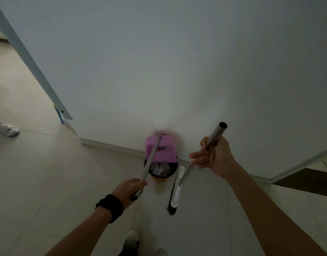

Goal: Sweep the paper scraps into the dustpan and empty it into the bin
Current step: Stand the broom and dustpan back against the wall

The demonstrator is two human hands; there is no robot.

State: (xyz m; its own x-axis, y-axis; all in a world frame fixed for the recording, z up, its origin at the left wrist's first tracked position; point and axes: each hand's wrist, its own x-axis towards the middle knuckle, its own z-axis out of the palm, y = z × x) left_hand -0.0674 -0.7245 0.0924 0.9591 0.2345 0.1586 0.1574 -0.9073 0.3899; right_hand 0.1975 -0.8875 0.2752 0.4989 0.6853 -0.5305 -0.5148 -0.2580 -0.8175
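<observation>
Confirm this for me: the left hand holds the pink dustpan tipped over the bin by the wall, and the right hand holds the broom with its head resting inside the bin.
One detail is wrong. In the head view the broom head rests on the floor beside the bin, not inside it. The rest stands: the left hand holds the pink dustpan tipped over the bin by the wall, and the right hand holds the broom.

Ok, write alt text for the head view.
A left hand holds a pink plastic dustpan by its long metal handle, tipped over a small dark bin holding crumpled paper, against a white wall. The right hand holds a metal-handled broom beside it.
</observation>
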